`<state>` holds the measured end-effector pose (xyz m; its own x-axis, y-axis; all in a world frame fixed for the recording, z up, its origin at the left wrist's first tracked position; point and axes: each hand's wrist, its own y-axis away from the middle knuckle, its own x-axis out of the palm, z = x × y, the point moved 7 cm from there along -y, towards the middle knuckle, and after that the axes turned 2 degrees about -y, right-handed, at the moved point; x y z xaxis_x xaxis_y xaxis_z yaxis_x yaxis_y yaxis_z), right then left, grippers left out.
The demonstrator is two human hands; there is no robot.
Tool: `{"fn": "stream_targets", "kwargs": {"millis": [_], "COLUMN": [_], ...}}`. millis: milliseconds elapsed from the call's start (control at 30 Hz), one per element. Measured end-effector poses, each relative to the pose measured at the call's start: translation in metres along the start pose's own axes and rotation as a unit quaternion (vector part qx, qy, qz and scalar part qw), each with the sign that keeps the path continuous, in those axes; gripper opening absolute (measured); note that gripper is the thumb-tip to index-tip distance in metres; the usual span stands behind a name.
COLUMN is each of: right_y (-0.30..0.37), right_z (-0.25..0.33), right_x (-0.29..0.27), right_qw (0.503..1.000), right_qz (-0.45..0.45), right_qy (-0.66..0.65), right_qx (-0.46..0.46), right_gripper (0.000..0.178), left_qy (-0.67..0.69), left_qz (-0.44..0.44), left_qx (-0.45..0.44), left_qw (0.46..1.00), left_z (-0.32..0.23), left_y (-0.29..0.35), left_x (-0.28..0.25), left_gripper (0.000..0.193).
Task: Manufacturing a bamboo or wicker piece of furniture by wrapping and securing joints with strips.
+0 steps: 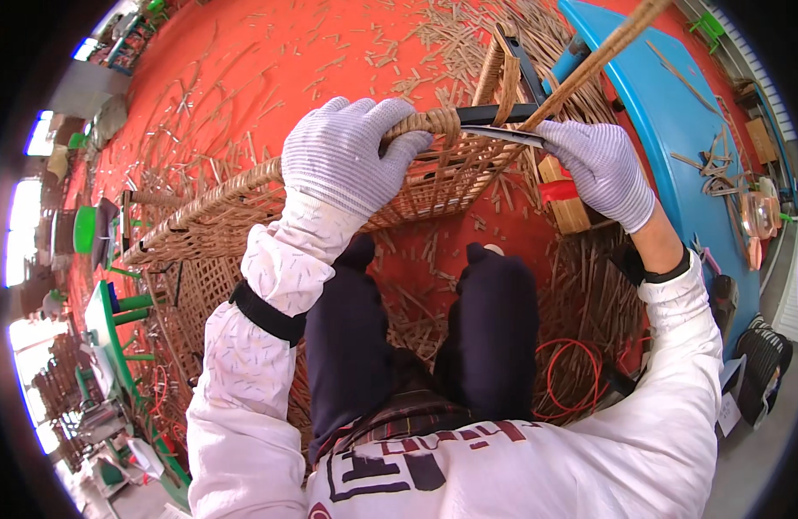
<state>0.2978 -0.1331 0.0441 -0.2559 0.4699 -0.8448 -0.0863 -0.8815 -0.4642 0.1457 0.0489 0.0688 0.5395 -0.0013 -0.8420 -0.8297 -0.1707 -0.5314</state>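
A woven wicker furniture frame stands in front of my knees, its rim wrapped in brown strand. My left hand, in a grey striped glove, is closed around that wrapped rim. Just past its fingers the wrapping ends and bare black bar shows. My right hand, gloved alike, pinches the end of a thin, flat grey strip that runs along under the bar. Whether it is a blade or a band, I cannot tell. A long brown wicker strand slants from the bar up to the far right.
A blue table with loose strand pieces stands at the right. Cut scraps and a heap of strands cover much of the red floor. A red cord lies coiled by my right leg. A green table is at the left.
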Motion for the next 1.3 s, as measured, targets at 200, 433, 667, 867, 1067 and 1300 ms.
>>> {"fn": "stream_targets", "kwargs": {"millis": [200, 433, 667, 867, 1067, 1300], "right_y": [0.003, -0.006, -0.008, -0.021, -0.030, -0.040], "right_z": [-0.008, 0.000, -0.003, 0.026, 0.062, 0.090], "right_x": [0.001, -0.001, -0.005, -0.019, -0.027, -0.031], "right_qw": [0.998, 0.995, 0.986, 0.966, 0.951, 0.959], "right_qz": [-0.031, -0.024, 0.022, 0.058, 0.073, 0.072], "right_qy": [-0.044, 0.011, 0.059, 0.192, 0.280, 0.272], "right_qx": [-0.026, -0.091, -0.156, -0.165, -0.112, -0.034], "right_gripper": [0.022, 0.020, 0.029, 0.036, 0.033, 0.025], "left_qy": [0.005, 0.009, 0.012, 0.045, 0.031, 0.025], "left_qz": [0.016, 0.013, 0.019, 0.031, 0.028, 0.017], "left_qx": [-0.015, -0.013, 0.008, 0.015, 0.044, 0.061], "left_qw": [1.000, 1.000, 1.000, 0.998, 0.998, 0.998], "left_z": [0.001, 0.003, 0.000, 0.001, 0.005, 0.007], "left_y": [0.002, 0.000, -0.005, -0.010, -0.011, -0.010], "left_x": [0.004, 0.004, 0.004, 0.006, 0.010, 0.011], "left_gripper": [0.026, 0.026, 0.025, 0.025, 0.026, 0.029]}}
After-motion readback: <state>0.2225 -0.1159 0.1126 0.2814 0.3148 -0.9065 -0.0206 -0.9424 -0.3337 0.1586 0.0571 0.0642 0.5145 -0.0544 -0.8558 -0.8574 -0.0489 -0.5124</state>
